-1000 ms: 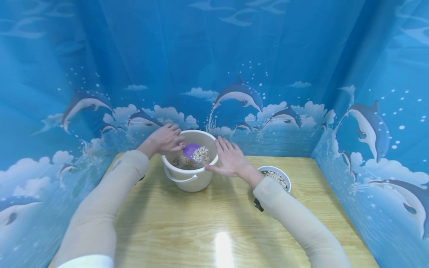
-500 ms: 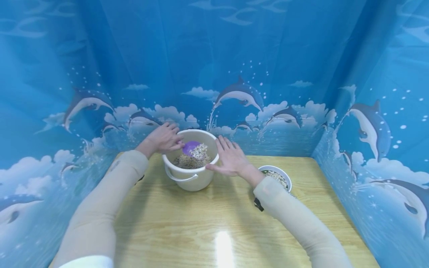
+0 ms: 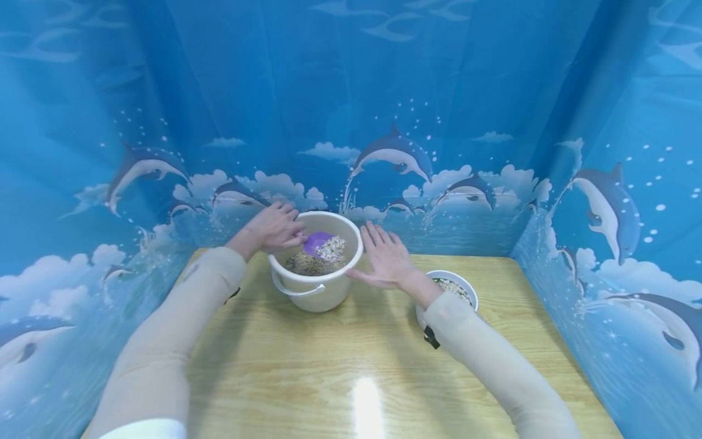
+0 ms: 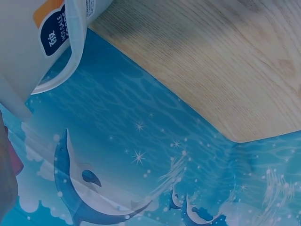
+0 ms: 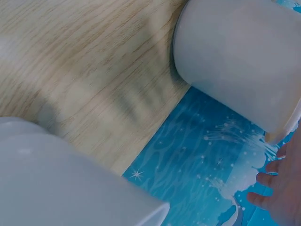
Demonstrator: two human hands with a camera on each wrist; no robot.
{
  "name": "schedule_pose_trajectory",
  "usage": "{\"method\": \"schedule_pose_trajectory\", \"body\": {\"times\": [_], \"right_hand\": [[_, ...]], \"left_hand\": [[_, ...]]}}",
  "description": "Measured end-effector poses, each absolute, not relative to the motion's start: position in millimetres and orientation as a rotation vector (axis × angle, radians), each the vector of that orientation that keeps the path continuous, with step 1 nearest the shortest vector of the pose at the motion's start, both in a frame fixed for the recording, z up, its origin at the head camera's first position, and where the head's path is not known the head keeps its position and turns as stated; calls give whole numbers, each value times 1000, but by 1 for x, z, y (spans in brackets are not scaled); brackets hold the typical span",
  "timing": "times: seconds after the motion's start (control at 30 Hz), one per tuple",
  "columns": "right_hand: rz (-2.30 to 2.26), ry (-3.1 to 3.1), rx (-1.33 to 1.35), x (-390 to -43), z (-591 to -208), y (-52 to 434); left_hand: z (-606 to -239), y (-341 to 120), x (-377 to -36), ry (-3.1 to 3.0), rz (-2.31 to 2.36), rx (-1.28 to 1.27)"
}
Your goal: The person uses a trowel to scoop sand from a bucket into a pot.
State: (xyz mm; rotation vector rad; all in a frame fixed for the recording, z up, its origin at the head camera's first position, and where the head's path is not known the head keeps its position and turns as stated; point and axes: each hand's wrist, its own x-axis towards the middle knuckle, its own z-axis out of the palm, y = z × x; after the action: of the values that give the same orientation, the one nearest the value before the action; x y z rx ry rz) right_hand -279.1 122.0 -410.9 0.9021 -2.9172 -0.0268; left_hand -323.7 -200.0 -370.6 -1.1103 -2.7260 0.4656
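the bucket stands on the table near its far edge, part full of mixed grain. a purple scoop sits inside it with a heap of pale grain on the blade. the left hand reaches over the left rim with fingers curled toward the scoop's near end; it looks clamped on the handle, though the grip itself is hidden behind the knuckles. the right hand lies flat against the bucket's right side, fingers straight and together, steadying it.

compared with a second ago, the bucket and both hands sit a little further right in the head view, and the scoop has crept toward the middle of the bucket with its load riding slightly higher. i'd judge the scoop is being filled and is close to coming up. half a second ago the layout was almost the same, only a touch to the left.

a small bowl of grain stands just behind the right forearm, well apart from the bucket. the dolphin curtain closes in three sides.
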Motion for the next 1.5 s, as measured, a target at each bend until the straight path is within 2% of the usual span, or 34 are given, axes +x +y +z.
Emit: {"method": "schedule_pose_trajectory", "body": {"times": [0.67, 1.5], "right_hand": [[-20, -2933, 876, -267, -411, 184], [33, -2913, 827, -239, -433, 261]], "left_hand": [[-362, -177, -320, -2707, 418, -1158], [-353, -136, -318, -2698, 353, -1170]]}}
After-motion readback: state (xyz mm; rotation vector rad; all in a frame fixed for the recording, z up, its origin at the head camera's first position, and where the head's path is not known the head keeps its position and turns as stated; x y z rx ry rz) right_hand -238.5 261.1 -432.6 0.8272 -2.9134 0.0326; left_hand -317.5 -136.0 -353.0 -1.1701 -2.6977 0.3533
